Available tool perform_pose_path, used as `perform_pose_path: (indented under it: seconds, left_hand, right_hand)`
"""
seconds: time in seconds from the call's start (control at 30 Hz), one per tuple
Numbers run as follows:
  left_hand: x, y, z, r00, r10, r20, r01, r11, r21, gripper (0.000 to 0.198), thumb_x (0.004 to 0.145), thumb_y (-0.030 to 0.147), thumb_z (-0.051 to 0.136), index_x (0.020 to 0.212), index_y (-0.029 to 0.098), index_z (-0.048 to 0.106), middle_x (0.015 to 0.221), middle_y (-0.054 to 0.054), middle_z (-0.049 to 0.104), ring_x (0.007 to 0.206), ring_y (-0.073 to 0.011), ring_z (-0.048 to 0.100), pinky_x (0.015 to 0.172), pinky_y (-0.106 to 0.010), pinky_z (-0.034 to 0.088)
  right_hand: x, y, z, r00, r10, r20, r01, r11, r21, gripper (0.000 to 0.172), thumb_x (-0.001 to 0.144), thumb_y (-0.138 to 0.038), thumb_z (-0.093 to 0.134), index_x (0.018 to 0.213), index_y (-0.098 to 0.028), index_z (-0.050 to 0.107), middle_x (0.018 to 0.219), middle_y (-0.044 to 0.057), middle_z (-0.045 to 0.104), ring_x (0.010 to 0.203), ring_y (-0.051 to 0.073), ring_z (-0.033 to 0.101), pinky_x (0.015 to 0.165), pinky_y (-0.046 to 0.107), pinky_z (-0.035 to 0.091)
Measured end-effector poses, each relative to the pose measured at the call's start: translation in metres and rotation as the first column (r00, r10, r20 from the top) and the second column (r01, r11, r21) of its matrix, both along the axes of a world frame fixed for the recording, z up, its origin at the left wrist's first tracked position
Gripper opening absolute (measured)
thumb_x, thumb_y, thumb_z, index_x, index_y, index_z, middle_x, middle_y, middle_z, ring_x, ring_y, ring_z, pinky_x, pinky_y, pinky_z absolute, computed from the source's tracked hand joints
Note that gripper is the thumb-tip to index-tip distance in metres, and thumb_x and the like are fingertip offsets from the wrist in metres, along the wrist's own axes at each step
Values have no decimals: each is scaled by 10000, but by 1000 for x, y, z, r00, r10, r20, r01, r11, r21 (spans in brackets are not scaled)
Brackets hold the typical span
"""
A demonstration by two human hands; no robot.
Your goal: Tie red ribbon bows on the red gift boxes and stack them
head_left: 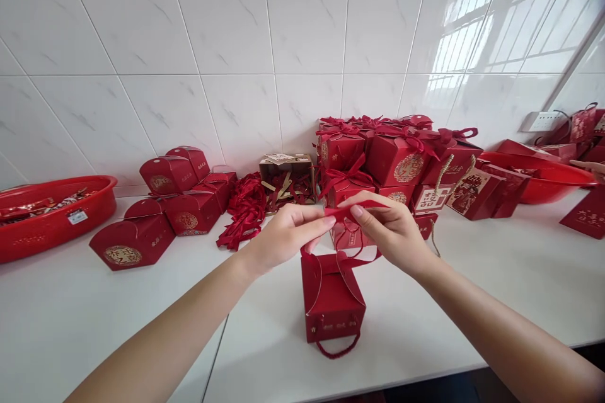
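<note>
A small red gift box (333, 289) stands on the white table in front of me, its top flaps folded together and a twisted cord handle (338, 352) hanging from its near side. A red ribbon (363, 261) runs up from the top of the box into both hands. My left hand (290, 233) pinches the ribbon between thumb and fingertips, just above the box. Close beside it, my right hand (390, 227) is closed on another part of the same ribbon. The hands hide part of the ribbon and some boxes behind.
Finished-looking boxes with bows (397, 157) are stacked against the tiled wall. Left stand bowless red boxes (186, 208), a heap of ribbons (246, 204), an open carton (309, 176) and a red basin (57, 233). Another red basin (543, 186) and a co-worker's hand (588, 165) are at right.
</note>
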State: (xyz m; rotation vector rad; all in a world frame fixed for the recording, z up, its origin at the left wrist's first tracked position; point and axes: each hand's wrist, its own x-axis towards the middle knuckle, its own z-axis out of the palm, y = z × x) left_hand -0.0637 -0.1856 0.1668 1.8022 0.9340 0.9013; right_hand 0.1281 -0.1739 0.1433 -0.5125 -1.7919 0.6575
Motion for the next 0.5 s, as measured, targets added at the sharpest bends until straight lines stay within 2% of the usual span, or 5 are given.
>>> perform_pose_path:
  seconds: [0.1, 0.2, 0.37, 0.43, 0.5]
  left_hand:
    - [-7, 0, -3, 998, -39, 57, 45, 992, -116, 270, 817, 323, 583, 589, 190, 640, 542, 1, 504, 555, -137, 461, 570, -272, 392]
    - [-9, 0, -5, 986, -35, 162, 73, 970, -233, 279, 785, 310, 627, 533, 195, 595, 583, -4, 531, 568, -142, 471, 573, -272, 401]
    - [-12, 1, -7, 968, -75, 240, 147, 944, -296, 297, 812, 342, 629, 553, 196, 626, 614, -8, 554, 621, -156, 506, 657, -294, 434]
    - [-14, 1, -6, 976, -109, 189, 158, 949, -273, 293, 848, 359, 581, 636, 196, 699, 711, -47, 640, 740, -201, 581, 762, -330, 453]
    - [-16, -1, -3, 980, -160, 118, 183, 956, -228, 305, 877, 368, 535, 748, 199, 753, 839, -81, 702, 887, -254, 616, 876, -377, 440]
  right_hand:
    - [14, 6, -6, 972, 30, 231, -91, 962, 257, 213, 960, -248, 469, 1006, -221, 675, 929, 68, 650, 865, 167, 628, 760, 304, 523]
    - [22, 8, -9, 890, -151, 430, -81, 876, 475, 264, 972, -184, 428, 1064, -243, 668, 1032, 77, 652, 894, 158, 633, 717, 270, 505]
    - [22, 3, -10, 762, -527, 377, 23, 604, 797, 248, 972, -189, 440, 1009, -237, 680, 952, 63, 700, 730, 139, 633, 590, 258, 427]
    - [22, 3, -11, 736, -576, 354, 39, 559, 828, 245, 968, -186, 450, 1006, -243, 686, 948, 58, 708, 717, 135, 635, 587, 257, 428]
    - [21, 3, -13, 739, -579, 344, 71, 575, 815, 211, 952, -220, 499, 1037, -260, 688, 982, 58, 710, 763, 151, 651, 615, 264, 457]
